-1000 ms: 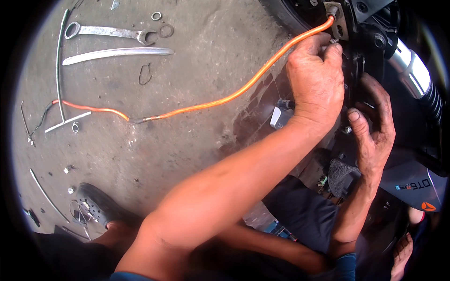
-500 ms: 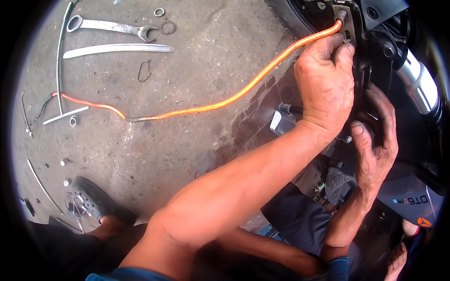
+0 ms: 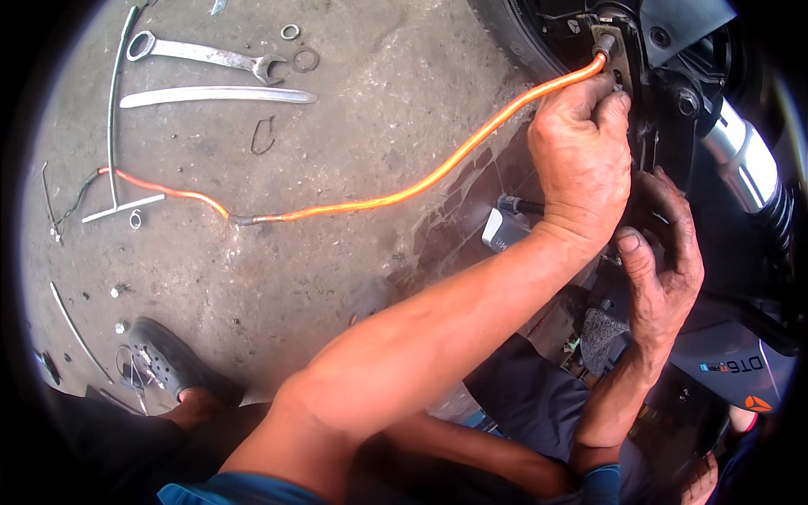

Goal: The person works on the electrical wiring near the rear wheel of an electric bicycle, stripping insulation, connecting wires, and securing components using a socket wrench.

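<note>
My left hand is at the wheel's metal mounting plate, thumb and fingers pinched together. A small metal piece, perhaps a bolt end, shows at the fingertips, but what they grip is mostly hidden. Just above them, an orange cable comes out of the axle end and bends down across the floor to the left. My right hand is below and to the right, thumb apart from its raised, curved fingers, beside the dark frame. No held object shows in it. The tyre stands behind the plate.
On the floor at upper left lie a combination wrench, a flat metal bar, washers and a T-shaped rod. A silver shock absorber is at right, above a grey body panel. Another person's hand shows at lower right.
The view has shifted slightly; the wheel and plate now appear a little lower and farther left. My right hand appears slightly lower and left too. My left hand keeps its pinch.
</note>
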Action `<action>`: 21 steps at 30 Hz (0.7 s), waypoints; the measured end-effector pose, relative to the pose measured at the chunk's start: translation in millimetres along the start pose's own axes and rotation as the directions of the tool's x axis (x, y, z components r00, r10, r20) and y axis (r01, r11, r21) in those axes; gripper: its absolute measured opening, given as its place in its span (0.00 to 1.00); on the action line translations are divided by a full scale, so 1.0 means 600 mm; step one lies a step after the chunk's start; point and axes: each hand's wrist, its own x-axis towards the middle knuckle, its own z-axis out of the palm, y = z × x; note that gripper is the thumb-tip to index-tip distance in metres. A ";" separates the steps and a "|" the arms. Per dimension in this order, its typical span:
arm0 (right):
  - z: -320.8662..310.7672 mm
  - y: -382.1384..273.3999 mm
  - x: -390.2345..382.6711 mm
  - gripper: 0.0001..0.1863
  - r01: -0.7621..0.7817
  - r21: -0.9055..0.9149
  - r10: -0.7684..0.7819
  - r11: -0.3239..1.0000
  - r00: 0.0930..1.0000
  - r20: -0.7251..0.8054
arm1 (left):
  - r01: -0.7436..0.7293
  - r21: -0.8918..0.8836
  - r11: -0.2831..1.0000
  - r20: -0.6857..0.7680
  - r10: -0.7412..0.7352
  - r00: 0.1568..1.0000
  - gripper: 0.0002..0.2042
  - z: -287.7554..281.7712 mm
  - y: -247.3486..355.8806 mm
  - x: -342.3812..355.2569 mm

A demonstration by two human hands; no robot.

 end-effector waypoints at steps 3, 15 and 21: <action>0.001 0.000 0.000 0.27 -0.001 -0.007 0.001 1.000 1.000 -0.002 | -0.027 0.010 1.000 0.002 0.027 1.000 0.09 0.001 0.005 0.002; 0.001 -0.004 -0.001 0.26 -0.011 -0.068 0.012 0.998 1.000 0.005 | 0.198 -0.080 0.977 0.001 -0.199 0.980 0.10 0.000 0.028 0.001; 0.003 -0.007 -0.001 0.26 -0.053 -0.016 0.053 0.998 0.999 -0.006 | 0.252 -0.238 0.938 0.038 -0.250 0.968 0.08 -0.002 0.020 0.007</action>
